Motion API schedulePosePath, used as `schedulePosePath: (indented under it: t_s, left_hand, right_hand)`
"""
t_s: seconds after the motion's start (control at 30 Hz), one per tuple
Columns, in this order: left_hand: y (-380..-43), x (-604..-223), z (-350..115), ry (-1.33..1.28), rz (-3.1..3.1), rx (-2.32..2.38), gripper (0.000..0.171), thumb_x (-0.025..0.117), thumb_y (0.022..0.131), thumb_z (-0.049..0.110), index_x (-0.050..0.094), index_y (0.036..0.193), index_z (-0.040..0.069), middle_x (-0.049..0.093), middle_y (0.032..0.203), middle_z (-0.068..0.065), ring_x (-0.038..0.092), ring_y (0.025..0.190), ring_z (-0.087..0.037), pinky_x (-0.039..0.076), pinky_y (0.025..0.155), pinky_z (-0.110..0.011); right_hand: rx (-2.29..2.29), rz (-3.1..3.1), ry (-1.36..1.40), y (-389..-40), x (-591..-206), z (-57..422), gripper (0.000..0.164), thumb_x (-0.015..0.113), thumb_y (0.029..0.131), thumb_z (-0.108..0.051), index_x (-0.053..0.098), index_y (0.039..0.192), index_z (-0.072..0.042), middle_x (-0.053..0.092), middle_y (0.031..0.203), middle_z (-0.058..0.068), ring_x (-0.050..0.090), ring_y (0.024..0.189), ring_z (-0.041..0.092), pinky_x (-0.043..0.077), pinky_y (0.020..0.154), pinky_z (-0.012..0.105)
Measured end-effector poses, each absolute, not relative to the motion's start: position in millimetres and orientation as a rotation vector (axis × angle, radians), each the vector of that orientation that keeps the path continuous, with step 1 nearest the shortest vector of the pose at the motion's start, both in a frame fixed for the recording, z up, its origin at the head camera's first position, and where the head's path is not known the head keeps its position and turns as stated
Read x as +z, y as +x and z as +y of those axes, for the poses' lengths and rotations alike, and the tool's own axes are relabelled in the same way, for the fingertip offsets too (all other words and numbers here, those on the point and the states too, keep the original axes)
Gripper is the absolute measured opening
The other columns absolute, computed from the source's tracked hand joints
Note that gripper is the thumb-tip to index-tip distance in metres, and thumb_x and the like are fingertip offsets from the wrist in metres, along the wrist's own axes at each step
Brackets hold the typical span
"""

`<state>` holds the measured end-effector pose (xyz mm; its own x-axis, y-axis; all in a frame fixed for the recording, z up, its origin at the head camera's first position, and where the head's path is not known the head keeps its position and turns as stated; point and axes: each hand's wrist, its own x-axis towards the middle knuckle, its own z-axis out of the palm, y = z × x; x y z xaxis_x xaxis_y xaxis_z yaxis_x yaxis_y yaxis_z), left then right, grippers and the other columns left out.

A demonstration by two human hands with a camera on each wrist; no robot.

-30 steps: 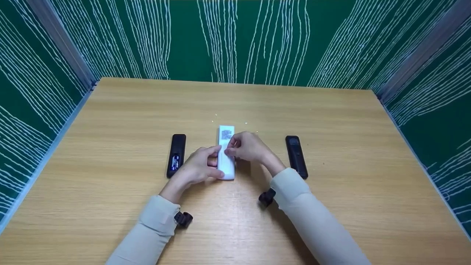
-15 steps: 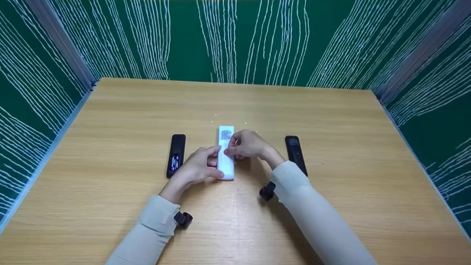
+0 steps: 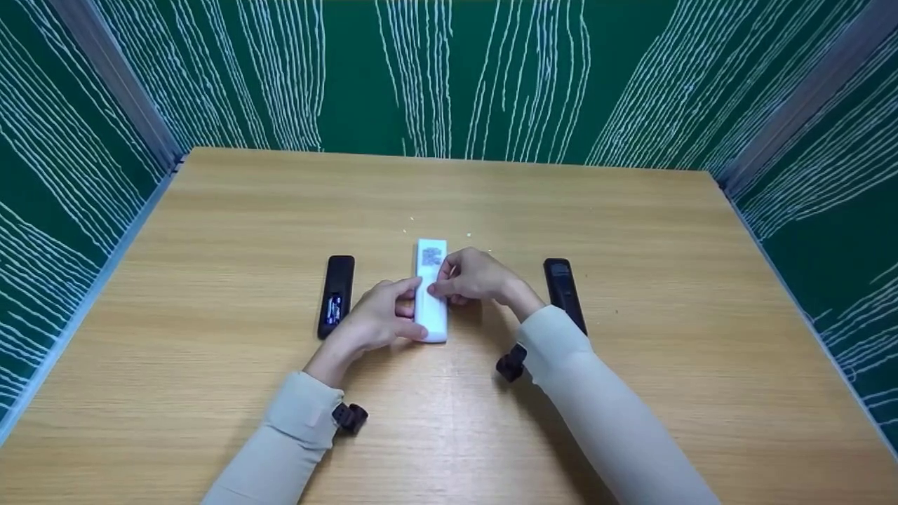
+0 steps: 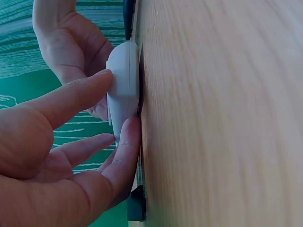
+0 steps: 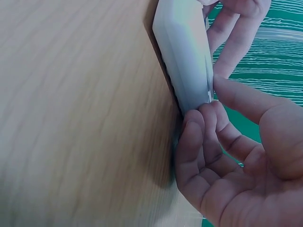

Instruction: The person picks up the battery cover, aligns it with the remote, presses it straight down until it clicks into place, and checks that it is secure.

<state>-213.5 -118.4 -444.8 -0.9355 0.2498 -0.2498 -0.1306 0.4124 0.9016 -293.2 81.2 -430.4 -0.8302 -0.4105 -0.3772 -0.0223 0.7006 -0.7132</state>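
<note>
left hand [image 3: 379, 319]: fingers half-open, gripping remote [image 3: 432, 315]
right hand [image 3: 478, 275]: fingers curled, pinching its right edge
remote: white, slim, label up, on worktop [image 3: 435, 435]

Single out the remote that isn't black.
The white remote, in the middle, held by the left hand with the right hand touching it; the left remote and right remote are both black.

Readable text: none | white remote [image 3: 433, 312]: grey label [image 3: 431, 257], print too small to read
</note>
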Motion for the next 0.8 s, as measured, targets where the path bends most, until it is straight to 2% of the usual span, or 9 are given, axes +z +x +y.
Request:
schedulePosePath:
  t_s: [0.27, 0.5, 0.8]
  left_hand:
    - [-212.6, -444.0, -118.6, 0.092, 2.333, 1.52, 0.094, 0.084, 0.08, -0.01, 0.041, 0.162, 0.006, 0.052, 0.144, -0.018, 0.062, 0.126, -0.03, 0.055, 0.107, -0.037]
    - [-212.7, -444.3, -118.0, 0.109, 2.351, 1.504, 0.093, 0.084, 0.08, -0.01, 0.043, 0.162, 0.006, 0.052, 0.145, -0.017, 0.062, 0.126, -0.028, 0.056, 0.106, -0.035]
    - [-213.2, -444.6, -118.3, 0.104, 2.341, 1.515, 0.093, 0.084, 0.08, -0.01, 0.042, 0.162, 0.005, 0.052, 0.146, -0.019, 0.062, 0.127, -0.029, 0.055, 0.108, -0.037]
  right_hand:
    - [-0.998, 2.384, -0.336, -293.6, -431.4, 81.9, 0.019, 0.08, 0.096, -0.025, 0.066, 0.097, -0.013, 0.068, 0.085, 0.002, 0.064, 0.073, 0.014, 0.054, 0.067, 0.025]
    - [-1.061, 2.365, -0.371, -294.0, -434.0, 82.3, 0.019, 0.081, 0.095, -0.021, 0.065, 0.092, -0.01, 0.066, 0.078, 0.002, 0.063, 0.068, 0.012, 0.053, 0.062, 0.023]
    - [-1.013, 2.399, -0.34, -293.2, -434.8, 80.8, 0.02, 0.081, 0.095, -0.024, 0.065, 0.091, -0.013, 0.066, 0.078, 0.001, 0.062, 0.068, 0.013, 0.049, 0.061, 0.024]
